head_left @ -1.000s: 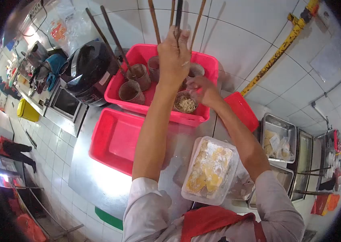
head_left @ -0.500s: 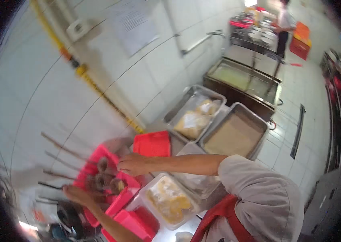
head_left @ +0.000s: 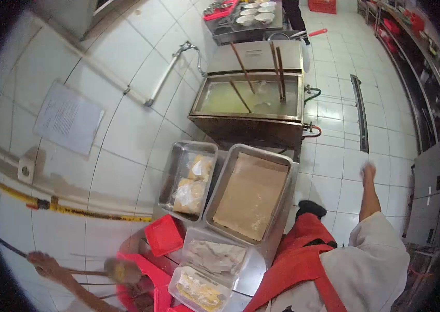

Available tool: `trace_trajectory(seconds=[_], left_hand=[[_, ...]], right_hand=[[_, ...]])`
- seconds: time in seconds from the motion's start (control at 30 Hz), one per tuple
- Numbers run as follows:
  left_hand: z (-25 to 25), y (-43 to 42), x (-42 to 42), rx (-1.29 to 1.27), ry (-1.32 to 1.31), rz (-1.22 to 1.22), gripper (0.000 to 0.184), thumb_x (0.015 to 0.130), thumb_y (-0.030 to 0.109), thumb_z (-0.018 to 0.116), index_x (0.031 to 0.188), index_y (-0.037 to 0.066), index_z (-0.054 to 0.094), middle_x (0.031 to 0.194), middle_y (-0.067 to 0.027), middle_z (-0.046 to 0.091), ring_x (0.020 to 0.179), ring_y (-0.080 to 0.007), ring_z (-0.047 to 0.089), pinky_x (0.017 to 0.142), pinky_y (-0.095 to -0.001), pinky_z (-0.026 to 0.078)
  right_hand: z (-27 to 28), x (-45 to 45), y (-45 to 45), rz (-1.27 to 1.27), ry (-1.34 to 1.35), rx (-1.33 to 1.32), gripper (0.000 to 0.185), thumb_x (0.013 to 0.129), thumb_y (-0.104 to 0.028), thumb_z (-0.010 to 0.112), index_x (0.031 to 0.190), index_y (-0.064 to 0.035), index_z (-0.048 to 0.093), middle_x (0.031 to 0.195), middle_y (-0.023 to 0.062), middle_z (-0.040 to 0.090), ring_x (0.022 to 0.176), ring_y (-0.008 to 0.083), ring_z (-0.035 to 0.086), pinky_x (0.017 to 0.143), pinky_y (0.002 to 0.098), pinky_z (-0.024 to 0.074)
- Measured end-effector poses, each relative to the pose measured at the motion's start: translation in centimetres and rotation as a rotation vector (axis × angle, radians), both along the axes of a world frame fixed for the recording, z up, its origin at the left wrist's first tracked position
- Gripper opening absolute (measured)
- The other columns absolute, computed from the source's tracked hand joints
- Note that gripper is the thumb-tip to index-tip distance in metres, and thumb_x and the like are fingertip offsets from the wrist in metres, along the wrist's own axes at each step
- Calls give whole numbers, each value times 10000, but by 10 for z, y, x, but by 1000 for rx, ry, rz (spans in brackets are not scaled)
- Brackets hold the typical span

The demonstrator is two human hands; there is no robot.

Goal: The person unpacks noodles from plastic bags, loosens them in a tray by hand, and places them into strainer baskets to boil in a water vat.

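Observation:
My left hand (head_left: 47,266), at the lower left, is closed around the long handle of a noodle strainer (head_left: 123,270). The handle's dark end sticks out behind the hand, and the strainer's basket hangs over the pink bin (head_left: 144,268), with some yellowish stuff in it. Other handles show below it, partly hidden. My right hand (head_left: 369,171) is out to the right above the tiled floor, touching nothing visible; its fingers are smeared by motion. A tub of floured yellow noodles (head_left: 199,291) stands beside the bin.
A boiler (head_left: 251,99) with pale liquid and several sticks stands ahead. Before it are a tray with bagged yellow food (head_left: 191,187), a brown-covered tray (head_left: 251,197), a red basket (head_left: 163,235) and a clear lidded tub (head_left: 214,255). Another person stands at the far end.
My left hand has lifted the strainer out of the pink bin. My right hand has left the bin and swung out to the right. The view has turned, and my body faces the boiler more.

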State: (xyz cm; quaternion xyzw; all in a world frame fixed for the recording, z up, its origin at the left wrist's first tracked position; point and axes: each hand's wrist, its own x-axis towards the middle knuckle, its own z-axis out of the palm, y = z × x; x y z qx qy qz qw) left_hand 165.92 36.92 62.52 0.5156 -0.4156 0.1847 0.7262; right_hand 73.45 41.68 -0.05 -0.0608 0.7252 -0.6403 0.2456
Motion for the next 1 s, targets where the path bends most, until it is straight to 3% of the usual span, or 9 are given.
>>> trace_trajectory(seconds=[0.1, 0.23, 0.27, 0.33, 0.53, 0.6, 0.8, 0.9, 1.0], left_hand=[[-21, -101, -76, 18, -178, 87, 402, 974, 378, 374, 1054, 8, 507, 872, -66, 551, 704, -168, 498, 571, -291, 405], [-91, -242, -182, 203, -642, 600, 405, 964, 395, 366, 869, 20, 486, 746, -49, 513, 592, -201, 455, 488, -322, 390], [-102, -281, -216, 99, -492, 299, 396, 967, 394, 356, 833, 40, 468, 690, -37, 484, 546, -177, 424, 452, -307, 368], [-117, -326, -306, 121, 245, -313, 399, 969, 426, 332, 769, 87, 402, 623, -3, 379, 499, -116, 333, 400, -263, 276], [-189, -445, -431, 196, 429, -698, 441, 943, 528, 341, 771, 123, 367, 618, 35, 284, 493, -81, 234, 417, -221, 208], [-213, -466, -460, 240, 429, -788, 435, 933, 527, 371, 770, 124, 362, 618, 35, 288, 497, -80, 251, 434, -225, 234], [-294, -494, -513, 312, 399, -945, 421, 911, 514, 444, 769, 125, 365, 626, 26, 301, 531, -85, 303, 468, -240, 294], [-345, -502, -516, 468, 331, -896, 434, 917, 514, 434, 829, 89, 429, 671, 9, 404, 590, -112, 426, 534, -257, 380], [-358, -496, -508, 679, 136, -915, 384, 939, 416, 457, 936, 33, 484, 798, -30, 516, 759, -158, 545, 719, -307, 455]], right_hand=[[-92, 6, 152, -8, -151, 494, 121, 848, -193, 532, 890, -92, 582, 686, 9, 523, 553, 114, 498, 439, 244, 403], [-127, 57, 262, 145, -415, 830, 121, 841, -202, 533, 854, -91, 578, 659, 21, 524, 531, 126, 511, 401, 255, 399], [-126, 67, 277, 190, -471, 875, 122, 839, -204, 533, 845, -91, 577, 652, 24, 525, 525, 128, 514, 392, 258, 398], [-125, 72, 277, 264, -538, 908, 126, 835, -209, 534, 827, -90, 576, 638, 30, 525, 514, 134, 520, 373, 263, 395], [-158, -37, 154, 293, -197, 582, 147, 825, -222, 536, 773, -89, 570, 598, 47, 528, 481, 152, 539, 316, 280, 389], [-112, -98, 79, 236, -222, 538, 246, 868, -282, 514, 1049, -114, 527, 714, 63, 565, 537, 168, 579, 384, 316, 466], [-30, -189, -69, 315, -25, 394, 236, 891, -233, 485, 1082, -103, 537, 785, 65, 583, 604, 153, 578, 463, 290, 485], [-47, -183, -115, 321, -183, 430, 301, 835, -226, 531, 1114, -112, 524, 809, 61, 582, 675, 146, 581, 514, 301, 483], [-83, -170, -148, 389, -321, 426, 276, 823, -219, 541, 1064, -85, 536, 721, 97, 587, 581, 197, 589, 461, 366, 485]])
